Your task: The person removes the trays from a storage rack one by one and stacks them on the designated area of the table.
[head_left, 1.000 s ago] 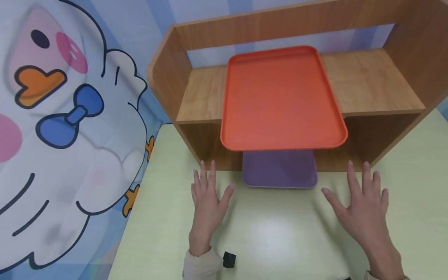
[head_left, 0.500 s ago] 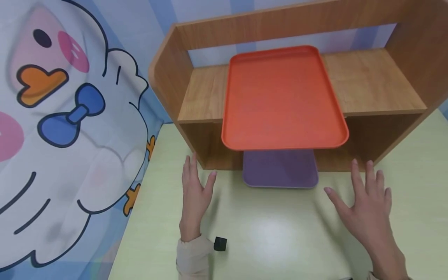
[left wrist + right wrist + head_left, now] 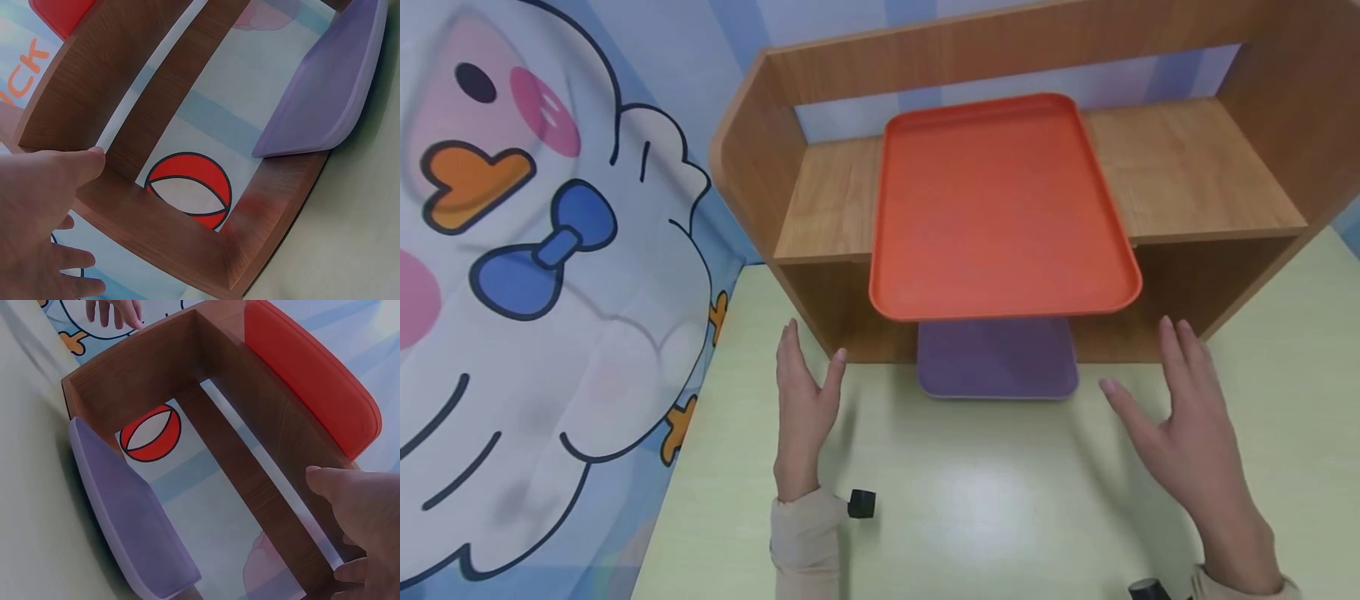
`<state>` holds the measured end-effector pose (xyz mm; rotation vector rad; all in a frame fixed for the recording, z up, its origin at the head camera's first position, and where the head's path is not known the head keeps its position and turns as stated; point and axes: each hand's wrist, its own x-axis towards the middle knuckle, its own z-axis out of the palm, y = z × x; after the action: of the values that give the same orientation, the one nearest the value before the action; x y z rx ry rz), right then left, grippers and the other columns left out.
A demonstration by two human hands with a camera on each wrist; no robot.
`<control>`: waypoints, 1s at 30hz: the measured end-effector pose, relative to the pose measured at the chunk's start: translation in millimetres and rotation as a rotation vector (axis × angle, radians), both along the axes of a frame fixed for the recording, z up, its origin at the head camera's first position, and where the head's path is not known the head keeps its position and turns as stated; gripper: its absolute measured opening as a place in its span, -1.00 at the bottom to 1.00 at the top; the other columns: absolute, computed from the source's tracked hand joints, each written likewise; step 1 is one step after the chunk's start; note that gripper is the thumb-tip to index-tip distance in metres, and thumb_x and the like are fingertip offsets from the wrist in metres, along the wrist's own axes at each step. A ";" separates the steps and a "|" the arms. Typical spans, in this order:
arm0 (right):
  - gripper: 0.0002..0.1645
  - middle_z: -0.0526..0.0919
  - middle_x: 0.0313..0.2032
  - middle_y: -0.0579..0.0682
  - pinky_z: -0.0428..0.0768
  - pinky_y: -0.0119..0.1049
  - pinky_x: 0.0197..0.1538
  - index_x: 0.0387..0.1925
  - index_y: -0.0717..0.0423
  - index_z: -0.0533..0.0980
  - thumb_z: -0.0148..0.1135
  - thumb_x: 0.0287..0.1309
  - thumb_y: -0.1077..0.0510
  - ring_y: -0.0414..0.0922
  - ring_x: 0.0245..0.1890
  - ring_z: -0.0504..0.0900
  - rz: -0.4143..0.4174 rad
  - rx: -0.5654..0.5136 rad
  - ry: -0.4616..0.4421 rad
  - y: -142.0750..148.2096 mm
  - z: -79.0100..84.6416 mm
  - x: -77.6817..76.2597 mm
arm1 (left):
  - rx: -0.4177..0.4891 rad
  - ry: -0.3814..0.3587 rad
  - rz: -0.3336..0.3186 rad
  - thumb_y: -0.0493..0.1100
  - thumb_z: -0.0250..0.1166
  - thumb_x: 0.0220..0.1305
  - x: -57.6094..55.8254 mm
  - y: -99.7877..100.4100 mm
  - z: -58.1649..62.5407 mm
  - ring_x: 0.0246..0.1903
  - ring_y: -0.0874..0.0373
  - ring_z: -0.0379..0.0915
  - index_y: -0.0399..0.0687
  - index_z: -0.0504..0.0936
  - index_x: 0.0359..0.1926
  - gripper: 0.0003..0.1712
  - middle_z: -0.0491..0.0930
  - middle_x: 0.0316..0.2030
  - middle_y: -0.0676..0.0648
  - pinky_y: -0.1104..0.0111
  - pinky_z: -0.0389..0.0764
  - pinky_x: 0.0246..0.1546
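Observation:
An orange-red tray (image 3: pixel 1000 208) lies on the upper board of a wooden shelf unit (image 3: pixel 835 200), its front edge jutting out past the board. Below it, a purple tray (image 3: pixel 996 358) sticks out of the lower compartment over the tabletop. My left hand (image 3: pixel 805 408) is by the unit's left front corner, fingers straight and thumb apart. Near the right front corner is my right hand (image 3: pixel 1195 442), with fingers extended and thumb spread. Neither holds anything; whether they touch the wood cannot be told. Both wrist views show the purple tray (image 3: pixel 331 87) poking from the unit's lower opening.
The unit stands on a pale green-yellow table (image 3: pixel 970 483). A cloth with a large cartoon bird (image 3: pixel 602 358) hangs at the left, and striped blue cloth (image 3: pixel 842 21) is behind the unit. A small black block (image 3: pixel 862 504) sits by the left sleeve.
My left hand has moved left and slightly forward and turned more edge-on. My right hand has shifted a little right and forward, also turning more edge-on. Both trays stay in place.

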<state>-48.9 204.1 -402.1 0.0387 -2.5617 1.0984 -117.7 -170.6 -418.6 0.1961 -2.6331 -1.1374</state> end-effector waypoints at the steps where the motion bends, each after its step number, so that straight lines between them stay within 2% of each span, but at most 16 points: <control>1: -0.01 -0.14 0.42 0.03 -0.13 0.14 0.34 0.42 -0.05 -0.12 0.24 0.11 0.02 0.05 0.41 -0.18 0.006 -0.012 -0.008 -0.1 1.9 -0.4 | 0.004 -0.006 0.007 0.30 0.06 0.20 -1.9 -0.3 1.0 0.39 0.06 -0.21 0.11 -0.19 0.44 -0.04 -0.14 0.42 0.01 0.00 0.10 0.28; 6: -0.02 -0.14 0.42 -0.13 -0.12 0.10 0.35 0.42 -0.14 -0.17 0.20 0.15 0.01 -0.08 0.41 -0.16 0.020 -0.058 -0.055 -1.5 11.3 -2.4 | 0.028 -0.014 0.021 0.31 0.06 0.19 -10.8 -1.0 2.7 0.38 0.07 -0.18 0.10 -0.19 0.44 -0.03 -0.14 0.42 0.02 0.03 0.12 0.28; 11: -0.05 -0.13 0.41 -0.24 -0.05 0.11 0.33 0.40 -0.35 -0.21 0.16 0.18 -0.02 -0.08 0.40 -0.11 0.037 -0.120 -0.104 -4.0 22.9 -4.9 | 0.053 -0.011 0.023 0.31 0.07 0.19 -18.1 0.9 0.9 0.38 0.07 -0.20 0.07 -0.24 0.44 -0.01 -0.15 0.42 0.00 0.06 0.07 0.31; 14: -0.06 -0.09 0.40 -0.31 0.05 -0.27 0.36 0.39 -0.41 -0.20 0.16 0.19 0.02 -0.14 0.39 -0.04 0.059 -0.169 -0.097 -4.8 29.4 -6.3 | 0.077 -0.021 0.028 0.31 0.08 0.18 -22.2 2.4 0.6 0.39 0.06 -0.22 0.10 -0.27 0.44 0.02 -0.18 0.42 0.01 0.05 0.07 0.30; 16: -0.08 -0.05 0.39 -0.30 0.10 -0.53 0.29 0.39 -0.40 -0.18 0.15 0.20 0.05 -0.18 0.37 0.01 0.081 -0.206 -0.083 -5.9 34.3 -7.4 | 0.090 -0.018 0.027 0.32 0.08 0.18 -24.7 2.5 0.7 0.39 0.07 -0.22 0.11 -0.29 0.44 0.02 -0.19 0.42 0.02 0.05 0.07 0.30; 18: -0.10 0.00 0.39 -0.26 0.13 -0.72 0.18 0.39 -0.36 -0.16 0.13 0.22 0.09 -0.21 0.36 0.05 0.106 -0.254 -0.075 -7.1 39.5 -8.1 | 0.102 -0.006 0.021 0.31 0.08 0.18 -27.2 2.2 0.8 0.38 0.08 -0.21 0.13 -0.29 0.44 0.01 -0.17 0.42 0.03 0.05 0.08 0.30; 25: -0.27 0.12 0.37 -0.05 0.29 -0.67 0.12 0.40 -0.21 -0.06 -0.01 0.31 0.10 -0.16 0.33 0.17 0.178 -0.425 -0.093 -16.1 53.4 -8.1 | 0.130 0.100 -0.034 0.20 0.10 0.23 -34.7 2.1 -2.4 0.34 0.19 -0.09 0.17 -0.20 0.43 -0.09 -0.04 0.37 0.09 0.14 0.11 0.30; 30: -0.33 0.12 0.37 0.03 0.27 -0.64 0.14 0.40 -0.15 -0.01 -0.05 0.34 0.06 -0.12 0.34 0.15 0.221 -0.524 -0.118 -22.0 59.6 -8.6 | 0.153 0.097 -0.030 0.23 0.10 0.21 -39.1 4.9 -4.0 0.33 0.21 -0.07 0.28 -0.22 0.42 -0.09 -0.04 0.37 0.13 0.13 0.14 0.29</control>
<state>-57.4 182.1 -342.6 0.1308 -2.3220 1.8733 -156.8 -165.7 -422.6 0.1279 -2.4740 -1.3245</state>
